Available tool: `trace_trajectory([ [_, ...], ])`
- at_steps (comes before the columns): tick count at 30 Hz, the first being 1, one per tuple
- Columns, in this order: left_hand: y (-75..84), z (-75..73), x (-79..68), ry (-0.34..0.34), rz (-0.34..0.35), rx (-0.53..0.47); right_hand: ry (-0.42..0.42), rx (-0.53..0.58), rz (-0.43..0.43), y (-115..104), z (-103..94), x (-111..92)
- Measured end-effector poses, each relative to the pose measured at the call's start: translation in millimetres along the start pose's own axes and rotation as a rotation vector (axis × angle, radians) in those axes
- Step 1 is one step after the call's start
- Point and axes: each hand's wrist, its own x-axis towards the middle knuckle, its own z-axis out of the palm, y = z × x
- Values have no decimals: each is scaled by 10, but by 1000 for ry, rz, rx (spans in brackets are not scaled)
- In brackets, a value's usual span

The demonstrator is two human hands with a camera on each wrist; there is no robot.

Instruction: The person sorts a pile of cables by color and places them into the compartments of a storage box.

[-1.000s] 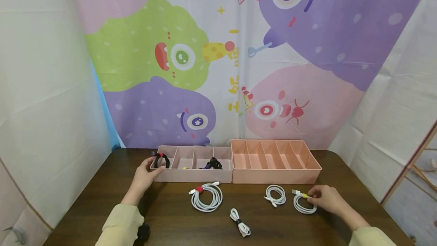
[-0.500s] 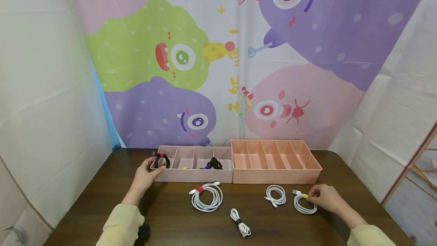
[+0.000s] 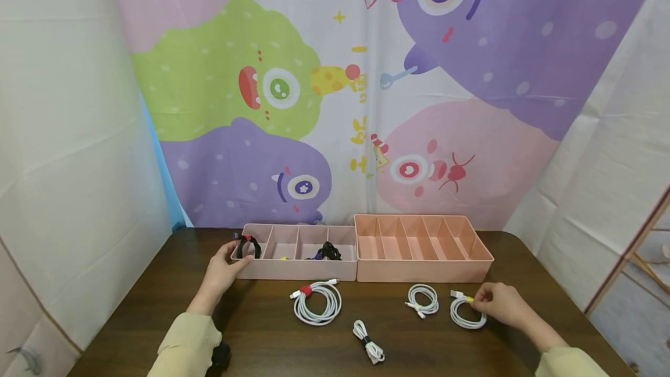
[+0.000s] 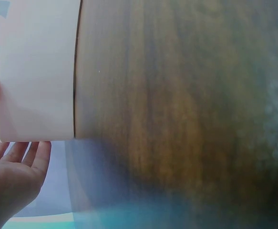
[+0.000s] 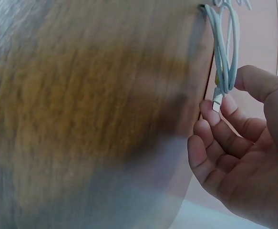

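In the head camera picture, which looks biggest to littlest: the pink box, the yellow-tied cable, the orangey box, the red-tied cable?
1. orangey box
2. pink box
3. red-tied cable
4. yellow-tied cable, partly hidden by fingers, but its loop looks smaller

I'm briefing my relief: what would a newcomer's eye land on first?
The bright cartoon backdrop behind the table likely comes first. Next, the pale pink box and peach box stand side by side toward the table's back. Then the right hand pinches a yellow-banded white cable at the right.
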Motion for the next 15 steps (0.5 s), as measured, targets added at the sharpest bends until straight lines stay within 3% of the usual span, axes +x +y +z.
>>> trace_trajectory([
  [15,3,2,-4,-1,-4,8,-9,25,-5,-63,-51,-29],
])
